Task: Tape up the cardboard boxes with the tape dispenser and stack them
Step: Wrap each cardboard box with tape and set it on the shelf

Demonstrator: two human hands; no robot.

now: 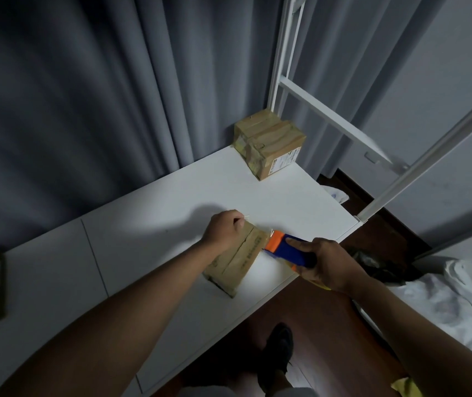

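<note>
Head view: left hand (223, 227) pins the cardboard box (236, 260) to the surface (171, 196), right hand (325, 262) grips the tape dispenser (286, 249) at its edge; pulling unevenly could wrinkle the tape.

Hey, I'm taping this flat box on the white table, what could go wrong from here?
1. The flat box is held by the left hand only at its far end, so the near end may swivel as the tape dispenser pulls.
2. The right hand works at the table edge; the dispenser could slip off.
3. Dim light makes the box seam hard to follow, so tape may run crooked.
</note>
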